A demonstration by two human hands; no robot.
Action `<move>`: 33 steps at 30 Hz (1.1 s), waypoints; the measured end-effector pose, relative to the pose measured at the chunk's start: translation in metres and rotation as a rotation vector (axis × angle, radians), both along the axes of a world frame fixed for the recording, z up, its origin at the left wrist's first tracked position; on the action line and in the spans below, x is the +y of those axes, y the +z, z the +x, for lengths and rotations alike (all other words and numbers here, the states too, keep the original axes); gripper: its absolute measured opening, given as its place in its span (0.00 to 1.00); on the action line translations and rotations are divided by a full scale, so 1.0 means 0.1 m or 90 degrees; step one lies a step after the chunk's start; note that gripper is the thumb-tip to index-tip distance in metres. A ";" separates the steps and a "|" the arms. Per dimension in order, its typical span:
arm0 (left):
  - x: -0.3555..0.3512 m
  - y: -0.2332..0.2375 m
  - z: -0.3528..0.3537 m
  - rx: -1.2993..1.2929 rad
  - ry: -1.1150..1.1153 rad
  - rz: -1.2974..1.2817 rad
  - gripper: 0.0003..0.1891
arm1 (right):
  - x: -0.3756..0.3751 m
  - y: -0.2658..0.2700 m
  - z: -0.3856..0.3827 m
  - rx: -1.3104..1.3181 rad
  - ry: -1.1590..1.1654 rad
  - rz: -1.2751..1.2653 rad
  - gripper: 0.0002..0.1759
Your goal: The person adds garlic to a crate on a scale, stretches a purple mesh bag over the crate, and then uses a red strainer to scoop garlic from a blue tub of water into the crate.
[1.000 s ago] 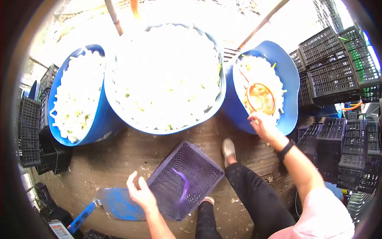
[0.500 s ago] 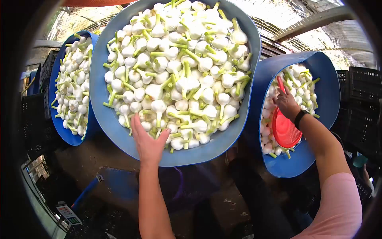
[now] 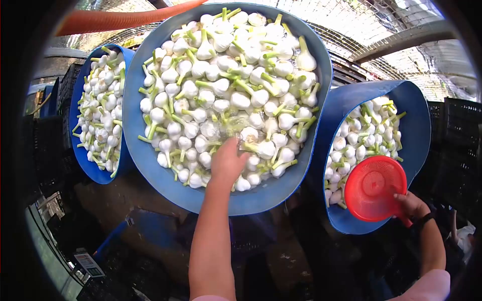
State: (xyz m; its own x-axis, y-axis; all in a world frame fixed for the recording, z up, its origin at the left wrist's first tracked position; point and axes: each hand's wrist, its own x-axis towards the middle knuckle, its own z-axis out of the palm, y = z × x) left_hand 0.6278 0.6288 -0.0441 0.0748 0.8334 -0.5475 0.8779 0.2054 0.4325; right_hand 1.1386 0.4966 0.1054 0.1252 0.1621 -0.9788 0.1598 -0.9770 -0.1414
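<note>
Many white garlic bulbs with short green stems (image 3: 241, 100) float in water in the large blue tub (image 3: 165, 186). My left hand (image 3: 229, 163) reaches down among them near the tub's middle. Its thumb stands apart, but its fingertips are hidden in splashing water and bulbs, so whether they grip a bulb is not visible. On the right, my right hand (image 3: 412, 204) is closed on the handle of a red plastic strainer (image 3: 369, 200). The strainer hangs over the near rim of the right blue tub (image 3: 414, 120), which holds more garlic (image 3: 364, 133); its bowl looks bare.
A third blue tub (image 3: 80, 150) with garlic (image 3: 103, 113) stands at the left. An orange hose (image 3: 125, 19) crosses the upper left. Dark crates (image 3: 461, 120) are stacked at the right. A small device with a display (image 3: 89, 264) sits at lower left.
My left hand has moved right and into the water among the bulbs, stirring it up. My right hand has drawn the strainer down and outward, off the garlic and over the rim.
</note>
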 end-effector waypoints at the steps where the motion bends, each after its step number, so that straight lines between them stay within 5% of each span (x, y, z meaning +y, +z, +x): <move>1: -0.13 0.18 -0.16 0.005 0.007 0.114 0.23 | -0.13 0.13 -0.06 0.038 -0.077 0.059 0.25; 4: -0.21 0.70 -0.84 0.199 0.022 0.415 0.30 | -0.13 0.48 -0.30 0.051 -0.118 0.222 0.28; 6: -0.16 0.83 -1.24 0.363 0.158 0.414 0.36 | 0.17 0.66 -0.80 0.056 -0.143 0.366 0.26; 9: -0.11 0.46 -1.69 0.167 0.458 0.324 0.42 | 1.03 0.58 -1.68 -0.045 -0.045 0.553 0.21; 11: -0.09 0.30 -1.74 0.180 0.539 0.312 0.40 | 1.68 0.28 -2.01 -0.105 0.170 0.647 0.29; 14: -0.06 0.43 -1.57 0.225 0.600 0.252 0.39 | 2.44 -0.12 -2.68 -0.463 0.510 0.912 0.41; 20: -0.05 0.36 -1.63 0.214 0.575 0.301 0.41 | 2.76 -0.81 -3.33 -0.435 0.522 0.726 0.44; 23: -0.02 0.37 -1.62 0.205 0.582 0.277 0.42 | 2.85 -1.29 -3.40 -0.426 0.527 0.789 0.45; 26: -0.04 0.33 -1.63 0.181 0.581 0.295 0.40 | 2.86 -1.56 -3.47 -0.241 0.427 0.527 0.43; 29: -0.05 0.33 -1.64 0.206 0.572 0.295 0.43 | 2.76 -2.07 -3.55 0.010 0.253 0.467 0.34; 31: -0.05 0.30 -1.66 0.215 0.570 0.299 0.43 | 2.63 -2.02 -3.66 0.111 0.099 0.206 0.24; 33: -0.08 0.32 -1.66 0.219 0.569 0.288 0.43 | 2.44 -2.16 -3.62 0.218 0.013 0.163 0.15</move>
